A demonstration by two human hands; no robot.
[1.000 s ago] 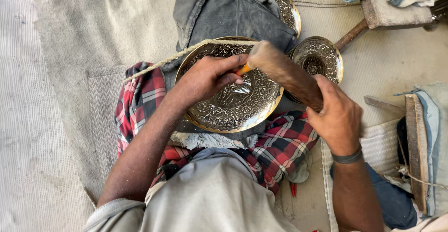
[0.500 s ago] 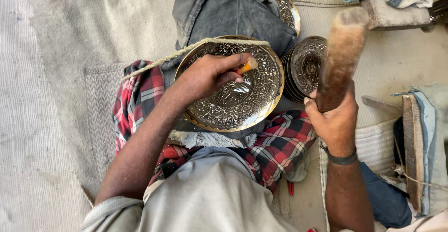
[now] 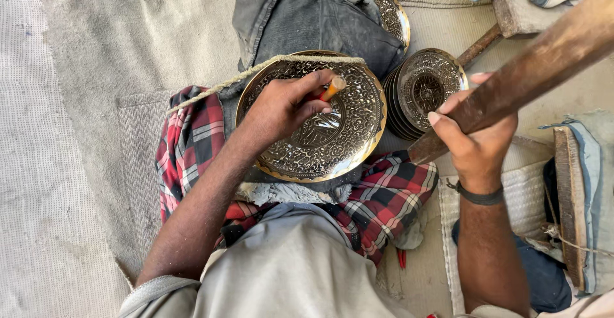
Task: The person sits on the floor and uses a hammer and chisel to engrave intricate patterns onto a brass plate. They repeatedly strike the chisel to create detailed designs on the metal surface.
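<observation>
A round engraved brass plate (image 3: 345, 140) rests tilted on a red checked cloth (image 3: 192, 139) in front of me. My left hand (image 3: 284, 104) lies over the plate's middle and grips a small orange-tipped chisel (image 3: 333, 88), its end standing up off the metal. My right hand (image 3: 476, 136) is shut around a long wooden mallet handle (image 3: 543, 62), which is lifted up and out toward the upper right, away from the plate.
A stack of engraved plates (image 3: 425, 88) stands right of the big plate, another plate (image 3: 391, 12) behind a grey folded cloth (image 3: 307, 21). A hammer (image 3: 489, 33) lies at the upper right. A wooden board (image 3: 571, 196) and cushions sit at right. A rope (image 3: 256, 70) crosses the plate's rim.
The mallet, down at the chisel a second ago, has swung up and away to the upper right. My left hand and chisel stay on the plate.
</observation>
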